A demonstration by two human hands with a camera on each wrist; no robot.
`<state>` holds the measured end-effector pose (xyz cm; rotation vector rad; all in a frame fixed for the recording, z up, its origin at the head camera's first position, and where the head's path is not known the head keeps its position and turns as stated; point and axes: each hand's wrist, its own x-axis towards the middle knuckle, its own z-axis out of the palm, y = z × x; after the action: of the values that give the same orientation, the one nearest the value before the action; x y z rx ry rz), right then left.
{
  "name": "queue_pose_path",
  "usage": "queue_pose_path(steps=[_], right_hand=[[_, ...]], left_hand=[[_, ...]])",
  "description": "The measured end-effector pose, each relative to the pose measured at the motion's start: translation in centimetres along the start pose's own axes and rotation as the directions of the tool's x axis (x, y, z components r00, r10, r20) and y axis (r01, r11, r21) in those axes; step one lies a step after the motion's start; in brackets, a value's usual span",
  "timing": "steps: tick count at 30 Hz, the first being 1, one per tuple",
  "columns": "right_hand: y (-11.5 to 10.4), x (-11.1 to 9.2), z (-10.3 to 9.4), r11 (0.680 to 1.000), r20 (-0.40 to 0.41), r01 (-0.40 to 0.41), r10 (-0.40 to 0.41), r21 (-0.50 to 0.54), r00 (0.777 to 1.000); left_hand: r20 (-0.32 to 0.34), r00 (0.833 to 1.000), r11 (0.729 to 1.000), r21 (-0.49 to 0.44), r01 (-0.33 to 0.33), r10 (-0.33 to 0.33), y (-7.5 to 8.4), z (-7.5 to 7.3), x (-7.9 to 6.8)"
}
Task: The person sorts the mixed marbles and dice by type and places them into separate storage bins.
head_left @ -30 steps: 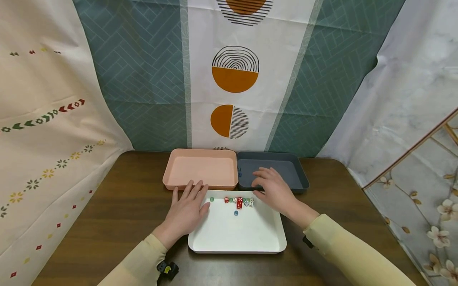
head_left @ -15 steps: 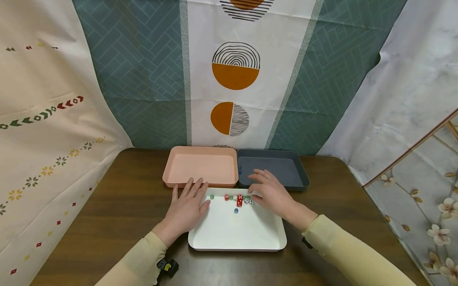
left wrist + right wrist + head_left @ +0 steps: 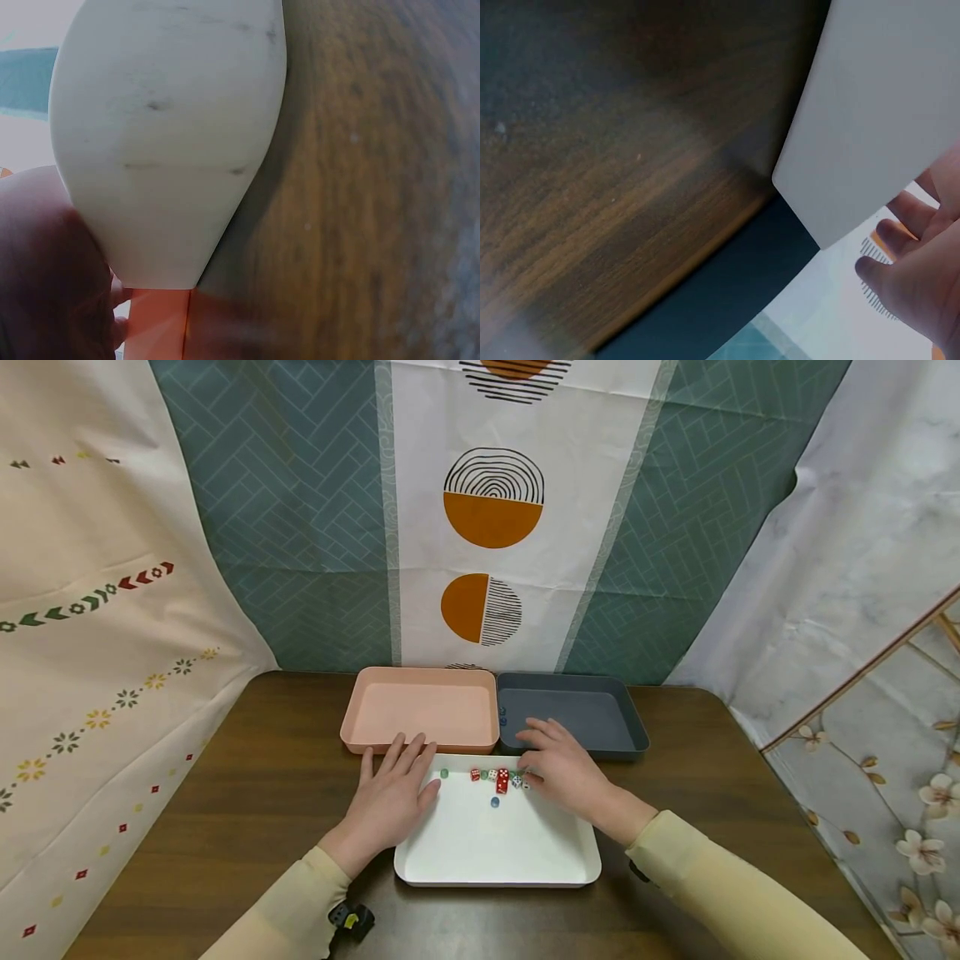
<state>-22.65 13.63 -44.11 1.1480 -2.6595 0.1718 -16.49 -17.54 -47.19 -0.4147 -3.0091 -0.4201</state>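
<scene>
A white tray (image 3: 495,852) holds a row of small dice along its far side: red dice (image 3: 502,786), white dice (image 3: 517,782) and small green pieces among them. One green piece (image 3: 445,773) lies apart on the left, and a small blue piece (image 3: 495,802) sits nearer the middle. My left hand (image 3: 386,810) rests over the tray's left rim, fingers spread toward the pink tray. Above the far right corner, my right hand (image 3: 566,777) has its fingers loosely bent and thumb by the row's right end. In the right wrist view its fingers (image 3: 900,232) stand apart.
Behind the white tray stand a pink tray (image 3: 423,706) and, against its right side, a dark blue tray (image 3: 592,714) with small blue pieces (image 3: 503,717) at its left wall. All rest on a brown wooden table (image 3: 247,793). Patterned cloths hang behind and at both sides.
My right hand has moved slightly left and lower, its thumb closer over the right end of the dice row. My left hand has stayed in place.
</scene>
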Motion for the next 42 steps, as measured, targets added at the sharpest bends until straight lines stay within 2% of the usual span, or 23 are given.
queue_pose_path(steps=[10,22,28,35,42], right_hand=[[0.01,0.11,0.51,1.0,-0.007,-0.003,0.003,-0.016,1.0],[-0.19,0.42,0.71,1.0,-0.033,-0.005,0.004,-0.024,0.999],[-0.21,0.5,0.53,0.999,-0.011,-0.03,0.03,-0.015,0.999],[-0.31,0.38,0.42,0.999,-0.004,-0.024,0.024,-0.029,1.0],[-0.52,0.18,0.42,0.998,0.043,-0.043,0.045,-0.036,0.998]], left_hand=[[-0.019,1.0,1.0,0.0,-0.002,0.002,0.2,-0.24,-0.11],[-0.01,1.0,1.0,0.004,0.002,-0.002,0.26,-0.33,-0.14],[0.008,1.0,1.0,0.004,0.004,-0.004,0.22,-0.23,0.03],[0.006,1.0,1.0,0.001,0.005,-0.005,0.15,-0.2,0.0],[-0.008,1.0,1.0,0.002,0.001,-0.001,0.11,-0.22,-0.17]])
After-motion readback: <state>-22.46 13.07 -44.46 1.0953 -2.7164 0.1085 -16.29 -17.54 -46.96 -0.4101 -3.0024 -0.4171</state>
